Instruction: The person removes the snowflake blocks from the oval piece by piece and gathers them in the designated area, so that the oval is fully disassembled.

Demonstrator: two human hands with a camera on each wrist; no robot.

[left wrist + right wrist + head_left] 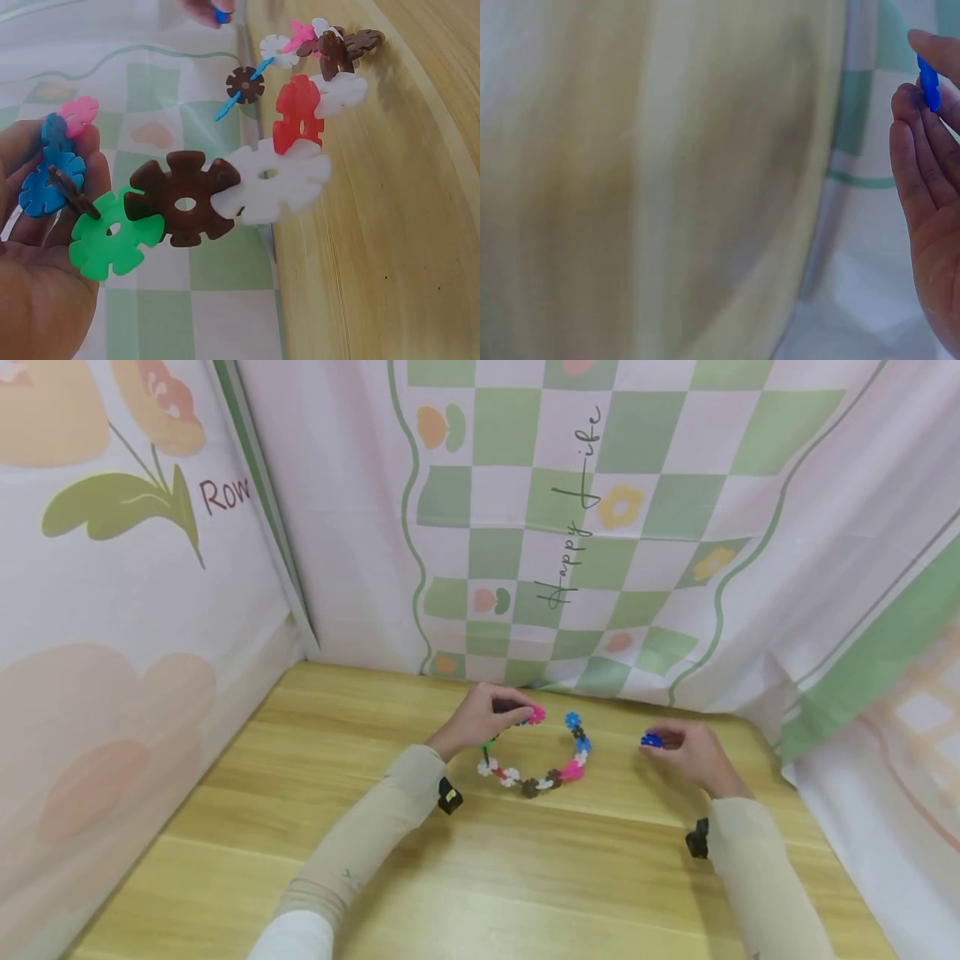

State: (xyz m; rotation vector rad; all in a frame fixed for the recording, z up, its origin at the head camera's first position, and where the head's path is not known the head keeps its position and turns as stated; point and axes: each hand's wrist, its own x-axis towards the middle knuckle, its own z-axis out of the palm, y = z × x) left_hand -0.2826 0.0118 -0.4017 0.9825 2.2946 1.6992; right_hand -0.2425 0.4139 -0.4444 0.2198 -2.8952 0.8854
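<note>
One wooden counter [540, 885] bears one C-shaped chain of notched discs [530, 787]; of two hands, the left hand [480, 717] pinches the chain near its single pink end disc [536, 716], while the right hand [696, 757], apart, pinches one blue disc [651, 741].

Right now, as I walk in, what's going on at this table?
Someone is working with a chain of colourful notched discs above a wooden table. The left hand holds one end in its grip, by the pink disc. The right hand pinches a separate dark blue disc, apart from the chain. The chain curves into an open ring, with a gap between the pink disc and the light blue disc at its other end.
</note>
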